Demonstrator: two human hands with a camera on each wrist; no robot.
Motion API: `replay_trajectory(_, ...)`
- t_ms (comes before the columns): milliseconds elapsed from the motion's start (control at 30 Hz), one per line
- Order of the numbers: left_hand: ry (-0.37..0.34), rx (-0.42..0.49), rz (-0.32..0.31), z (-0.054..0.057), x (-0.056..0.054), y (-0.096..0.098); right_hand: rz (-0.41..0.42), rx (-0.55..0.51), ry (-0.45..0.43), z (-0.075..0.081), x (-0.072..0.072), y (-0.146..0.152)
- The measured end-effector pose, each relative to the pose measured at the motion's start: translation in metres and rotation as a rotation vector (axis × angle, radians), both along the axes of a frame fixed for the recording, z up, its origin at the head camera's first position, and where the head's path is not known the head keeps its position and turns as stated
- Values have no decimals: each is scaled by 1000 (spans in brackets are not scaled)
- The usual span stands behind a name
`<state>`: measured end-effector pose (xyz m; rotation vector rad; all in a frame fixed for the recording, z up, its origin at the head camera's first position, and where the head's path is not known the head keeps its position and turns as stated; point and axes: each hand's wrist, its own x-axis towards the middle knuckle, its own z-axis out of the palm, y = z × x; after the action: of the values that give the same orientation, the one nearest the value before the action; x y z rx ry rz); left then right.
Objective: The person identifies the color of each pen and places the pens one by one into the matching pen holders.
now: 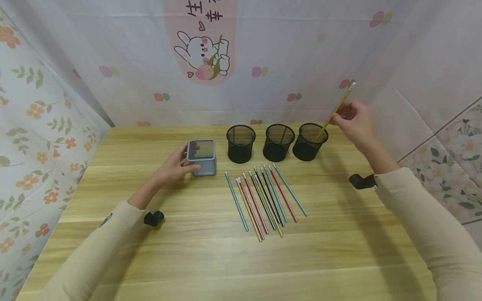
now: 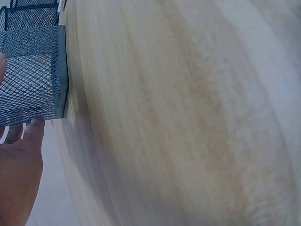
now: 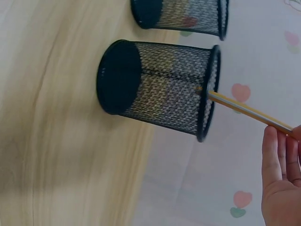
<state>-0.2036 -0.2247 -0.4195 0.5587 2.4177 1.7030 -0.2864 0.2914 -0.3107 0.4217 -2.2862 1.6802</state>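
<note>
Pinching yellow pencil [image 1: 342, 101], lower end inside rightmost cup [image 1: 306, 149]: your right hand [image 1: 354, 122], 1 o'clock | Gripping grey holder [image 1: 206, 167]: your left hand [image 1: 174, 168], 11 o'clock

Holder [image 1: 208, 167] left of three cups [image 1: 277, 151], pencils [image 1: 272, 197] before cups

The left arm [image 1: 94, 246] enters from the near left and slants far and to the right, its pale sleeve [image 1: 126, 215] ending short of the bare wrist [image 1: 144, 194]. The left hand [image 1: 176, 168] grips, its thumb [image 1: 193, 168] reaching right along the near side and its fingers on the far side, partly hidden. The right arm [image 1: 425, 221] comes in from the near right, slanting far and to the left, also sleeved almost to the wrist. The right hand [image 1: 353, 121] sits farther away than the left, raised, with thumb and fingertips pinching together.
</note>
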Motion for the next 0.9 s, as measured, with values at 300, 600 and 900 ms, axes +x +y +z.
replay_trajectory(300,9,2,-2,0,-1,0,-17,375,13,-17,0,-5)
replay_trajectory(600,22,-18,9,-2,-1,0,58,590,-12,-28,-4,-17)
replay_trajectory(900,25,2,2,-1,-1,0,142,689,-96,-28,-9,-23)
